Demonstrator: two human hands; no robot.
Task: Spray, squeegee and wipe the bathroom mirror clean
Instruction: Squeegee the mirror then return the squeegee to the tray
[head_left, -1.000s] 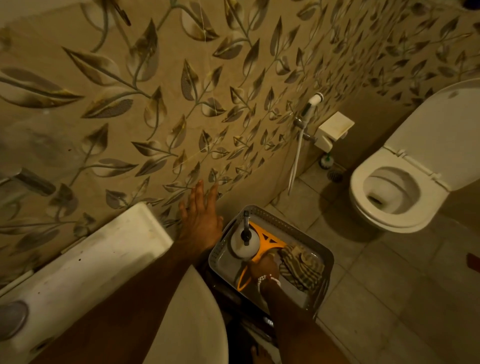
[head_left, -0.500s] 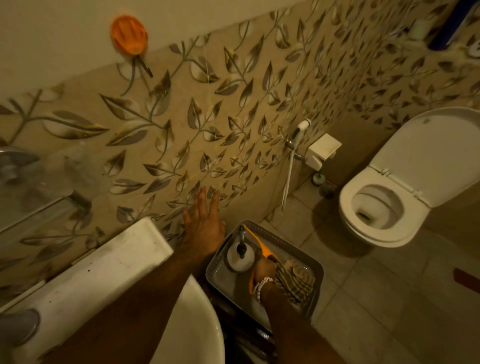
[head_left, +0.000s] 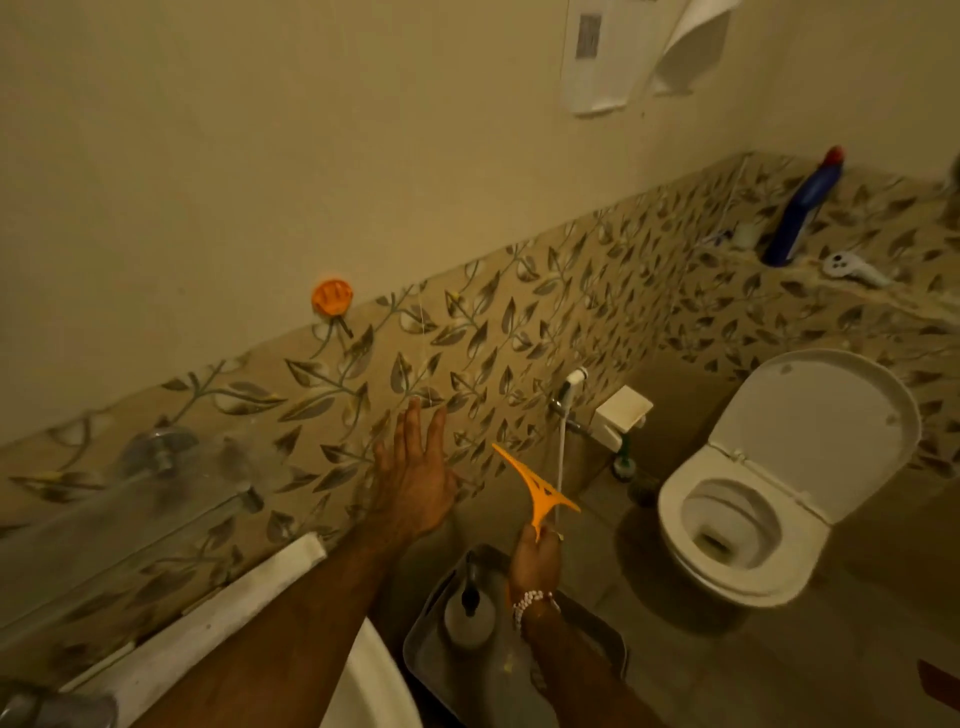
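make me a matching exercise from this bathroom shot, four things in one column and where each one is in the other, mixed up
Things:
1. orange squeegee
2. spray bottle
3. blue bottle
4. left hand

Places:
A. standing on the tiled ledge above the toilet
B. flat, fingers spread, by the leaf-patterned wall tiles
C. standing in the grey tray
D. held up by its handle in the right hand

Pairs: 1-D, 2-C, 3-A, 4-B
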